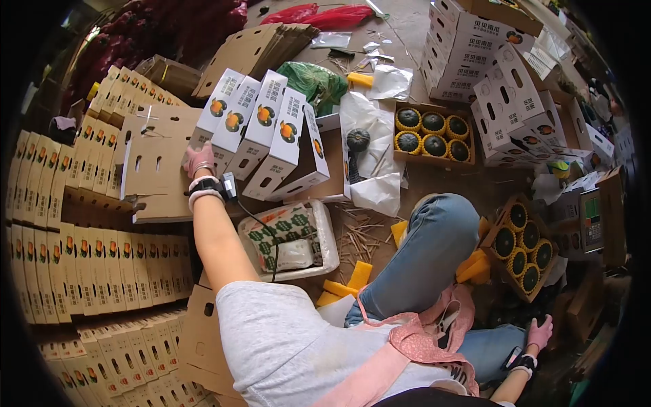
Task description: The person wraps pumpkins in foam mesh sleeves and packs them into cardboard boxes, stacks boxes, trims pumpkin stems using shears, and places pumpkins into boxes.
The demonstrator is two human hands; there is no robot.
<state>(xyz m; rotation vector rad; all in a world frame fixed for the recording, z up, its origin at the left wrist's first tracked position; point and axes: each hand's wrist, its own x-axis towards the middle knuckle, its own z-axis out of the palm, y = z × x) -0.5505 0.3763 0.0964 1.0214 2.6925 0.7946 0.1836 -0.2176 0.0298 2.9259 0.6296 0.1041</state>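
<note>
Boxes of white printed cardboard (pixel 259 130) stand just beside the pink-gloved left hand (pixel 199 159), which touches the nearest; whether it clasps, I cannot tell. The pink-gloved right hand (pixel 540 333), well apart, has an unclear grip.

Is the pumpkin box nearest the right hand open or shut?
Open: six green pumpkins show from above inside the box, with nothing covering them.

The middle is bright, the corners are black, and the pumpkin boxes (pixel 44 180) far left look bent.
</note>
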